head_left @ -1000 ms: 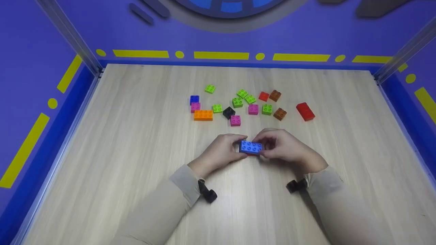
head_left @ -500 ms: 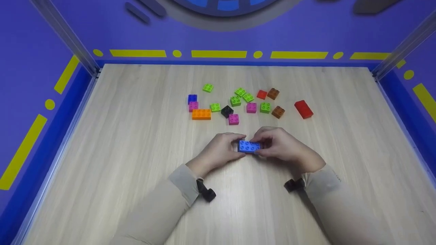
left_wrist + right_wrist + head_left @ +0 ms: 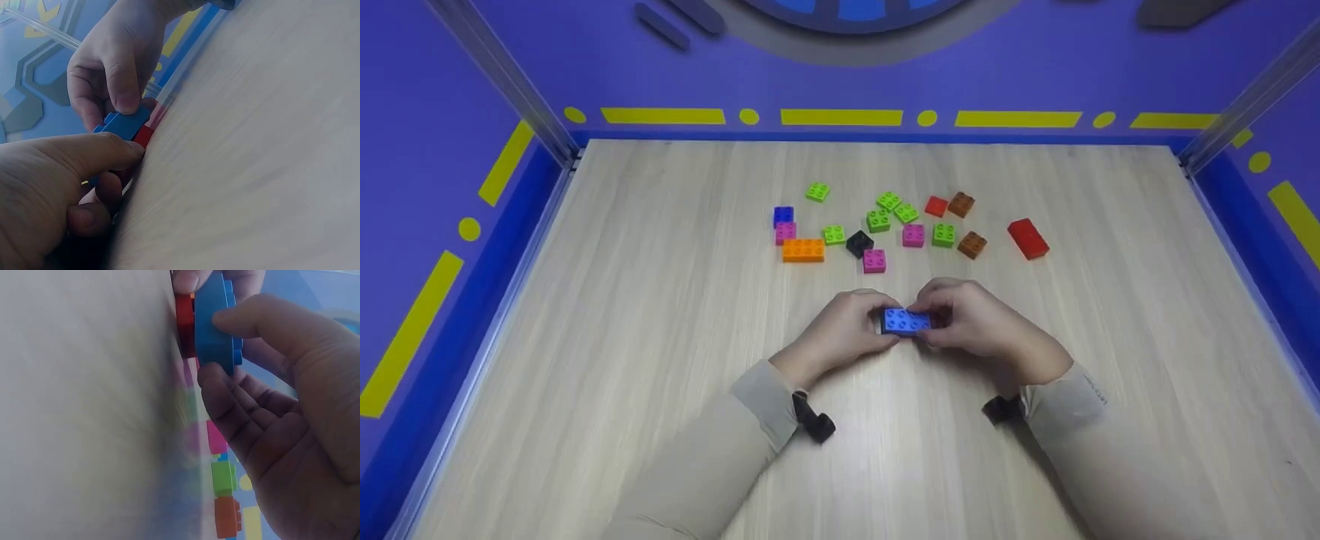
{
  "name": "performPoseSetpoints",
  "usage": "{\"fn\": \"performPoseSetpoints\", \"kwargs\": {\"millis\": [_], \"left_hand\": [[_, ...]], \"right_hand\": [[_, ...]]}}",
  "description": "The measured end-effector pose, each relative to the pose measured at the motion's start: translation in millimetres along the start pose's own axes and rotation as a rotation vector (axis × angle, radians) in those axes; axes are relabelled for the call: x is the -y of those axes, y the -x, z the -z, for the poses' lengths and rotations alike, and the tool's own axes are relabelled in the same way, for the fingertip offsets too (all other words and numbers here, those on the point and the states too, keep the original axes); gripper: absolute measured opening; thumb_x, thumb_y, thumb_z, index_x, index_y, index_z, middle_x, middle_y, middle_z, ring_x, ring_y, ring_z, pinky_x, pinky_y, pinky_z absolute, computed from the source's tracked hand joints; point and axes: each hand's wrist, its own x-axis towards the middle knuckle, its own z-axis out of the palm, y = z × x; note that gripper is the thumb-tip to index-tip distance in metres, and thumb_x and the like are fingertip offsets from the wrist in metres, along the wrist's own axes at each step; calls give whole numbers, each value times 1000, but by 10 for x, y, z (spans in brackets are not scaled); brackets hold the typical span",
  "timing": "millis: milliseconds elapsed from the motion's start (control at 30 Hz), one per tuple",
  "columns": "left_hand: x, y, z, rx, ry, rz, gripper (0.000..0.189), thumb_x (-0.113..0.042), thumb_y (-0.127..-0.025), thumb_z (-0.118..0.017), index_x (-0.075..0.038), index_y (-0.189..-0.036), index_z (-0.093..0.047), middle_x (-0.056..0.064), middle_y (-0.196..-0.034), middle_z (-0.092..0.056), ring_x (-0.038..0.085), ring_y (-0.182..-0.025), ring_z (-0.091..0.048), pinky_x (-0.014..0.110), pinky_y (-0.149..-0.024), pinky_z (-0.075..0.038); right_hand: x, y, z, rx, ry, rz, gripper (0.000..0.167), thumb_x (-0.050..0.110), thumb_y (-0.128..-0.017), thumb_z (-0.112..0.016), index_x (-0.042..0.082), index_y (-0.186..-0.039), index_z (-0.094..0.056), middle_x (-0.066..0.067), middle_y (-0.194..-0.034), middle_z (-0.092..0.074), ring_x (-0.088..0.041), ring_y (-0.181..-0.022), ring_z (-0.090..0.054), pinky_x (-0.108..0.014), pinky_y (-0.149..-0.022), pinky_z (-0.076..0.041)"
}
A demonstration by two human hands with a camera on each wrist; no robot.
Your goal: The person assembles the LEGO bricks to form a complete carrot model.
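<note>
A blue brick (image 3: 906, 321) with two rows of studs lies over a red brick (image 3: 184, 325) low at the table, in front of me. My right hand (image 3: 979, 322) pinches the blue brick between thumb and fingers at its right end. With thumb and fingers, my left hand (image 3: 844, 330) grips the red brick from the left; its thumb is against the red side in the left wrist view. From the head view the red brick is hidden under the blue one. Whether the two are pressed fully together I cannot tell.
Beyond my hands lie loose bricks: an orange one (image 3: 803, 250), a black one (image 3: 860, 244), a large red one (image 3: 1027, 239), a dark blue one (image 3: 784, 217), and several green, pink and brown ones. Blue walls border the table (image 3: 660, 300).
The red edge seen below the blue brick has gone out of sight in the head view. My right hand has shifted slightly left with the blue brick; the head view itself has shifted a little.
</note>
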Motion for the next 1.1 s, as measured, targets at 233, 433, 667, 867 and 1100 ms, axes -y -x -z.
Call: {"fn": "performPoseSetpoints", "kwargs": {"millis": [233, 433, 667, 867, 1100], "left_hand": [[26, -16, 5, 1, 11, -27, 35, -18, -95, -91, -11, -129, -84, 7, -129, -82, 22, -119, -73, 41, -113, -58], [13, -26, 4, 7, 0, -12, 40, -24, -93, -95, -12, -130, -84, 5, -129, -81, 20, -119, -73, 39, -113, -57], [-1, -5, 29, -24, 55, 12, 51, -29, -93, -95, -10, -138, -80, 6, -137, -79, 22, -127, -72, 41, -118, -55], [9, 5, 109, -129, 112, -5, 53, -34, -93, -94, -10, -137, -79, 5, -146, -75, 24, -123, -71, 37, -104, -58], [118, -22, 299, -406, 137, 36, 41, -31, -98, -88, -7, -131, -80, 9, -137, -78, 30, -133, -70, 48, -117, -57]], "right_hand": [[46, -7, -29, 3, 57, 12, 32, 7, -93, -90, 10, -125, -87, -4, -115, -79, -20, -104, -68, -30, -97, -63], [68, -3, -40, 0, 111, 20, 32, 7, -94, -89, 8, -126, -87, -7, -115, -78, -21, -104, -68, -40, -98, -65], [64, -3, -43, -11, 129, 39, 31, 10, -95, -91, 8, -126, -87, -7, -116, -79, -20, -103, -69, -39, -98, -66], [55, -10, -34, -11, 144, 54, 31, 12, -94, -92, 9, -125, -87, -6, -114, -79, -19, -101, -69, -40, -96, -67], [-3, -10, -21, 12, 101, -12, 34, 16, -96, -92, 16, -129, -87, -1, -121, -79, -19, -108, -70, -42, -103, -66]]}}
